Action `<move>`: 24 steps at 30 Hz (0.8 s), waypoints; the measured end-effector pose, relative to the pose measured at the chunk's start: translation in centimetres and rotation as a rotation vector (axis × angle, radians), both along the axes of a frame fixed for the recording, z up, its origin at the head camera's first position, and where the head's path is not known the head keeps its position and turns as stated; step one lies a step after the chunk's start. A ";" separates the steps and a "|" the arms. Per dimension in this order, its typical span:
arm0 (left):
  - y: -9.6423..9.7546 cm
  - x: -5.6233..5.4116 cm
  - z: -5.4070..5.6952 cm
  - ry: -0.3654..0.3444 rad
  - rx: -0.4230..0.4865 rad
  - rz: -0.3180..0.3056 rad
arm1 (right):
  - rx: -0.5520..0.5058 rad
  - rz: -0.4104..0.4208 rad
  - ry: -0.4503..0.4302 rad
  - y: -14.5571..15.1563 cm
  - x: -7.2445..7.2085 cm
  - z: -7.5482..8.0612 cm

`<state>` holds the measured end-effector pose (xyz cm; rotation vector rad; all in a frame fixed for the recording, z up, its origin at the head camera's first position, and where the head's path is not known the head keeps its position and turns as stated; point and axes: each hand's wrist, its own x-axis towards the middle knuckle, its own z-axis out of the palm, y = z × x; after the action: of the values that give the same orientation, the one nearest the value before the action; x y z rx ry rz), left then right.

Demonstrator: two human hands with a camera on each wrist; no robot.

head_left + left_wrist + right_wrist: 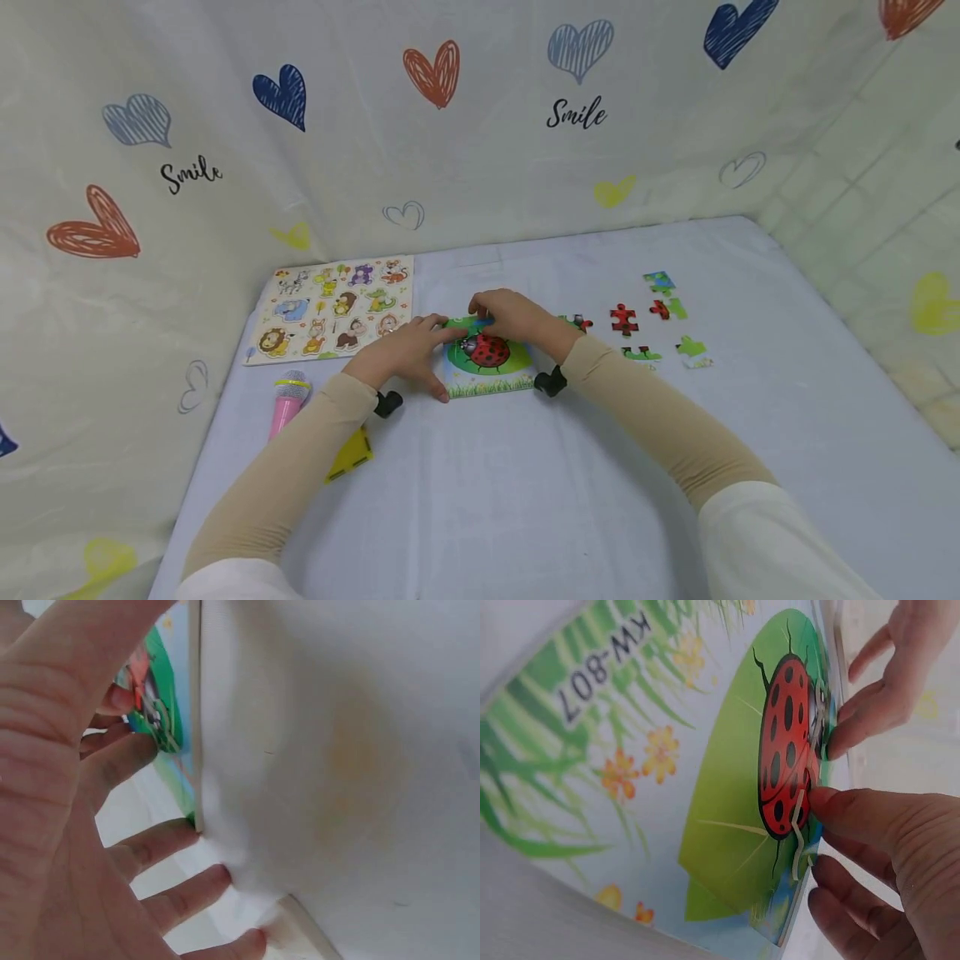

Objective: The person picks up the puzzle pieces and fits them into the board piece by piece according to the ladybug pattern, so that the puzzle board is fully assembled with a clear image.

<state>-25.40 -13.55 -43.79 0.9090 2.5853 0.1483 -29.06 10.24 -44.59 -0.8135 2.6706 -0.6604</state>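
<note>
Left hand (pixel 405 354) lies spread along the left side of a ladybug puzzle board (pixel 487 354), its thumb at the near left corner and its fingers toward the far one; the right hand (pixel 517 321) pinches a bluish puzzle piece (pixel 482 322) at the far edge of the board. The board lies on the white-covered table (pixel 465 500), in front of the person, with a red ladybug on a green leaf and grass along the near side; the right wrist view shows KW-807 printed there. How far the piece is seated cannot be told

Loose pieces lie to the right: a red one (pixel 623 319), a blue and green one (pixel 660 282) farther back, a green and white one (pixel 694 352) nearer the person, and others around them. To the left of the ladybug board, an animal board (pixel 337 308) lies near the far edge of the table. Nearer the person are a pink microphone (pixel 287 404) and a yellow object (pixel 351 456), both partly hidden by the left sleeve (pixel 292 467)
</note>
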 end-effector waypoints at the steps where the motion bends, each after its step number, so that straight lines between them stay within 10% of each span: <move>1: 0.1 0.0 0.0 -0.002 -0.004 0.005 | 0.007 -0.002 0.011 0.0 0.0 0.0; 12: 0.6 0.2 0.7 -0.009 -0.065 0.030 | 0.067 0.061 0.094 -0.2 0.6 0.3; 24: 1.2 -0.1 0.8 0.050 -0.125 -0.121 | 0.082 0.078 0.063 0.6 0.5 0.2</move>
<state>-25.51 -12.36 -43.01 1.0314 2.5437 -0.0699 -28.53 10.84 -44.43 -0.9249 2.6865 -0.5106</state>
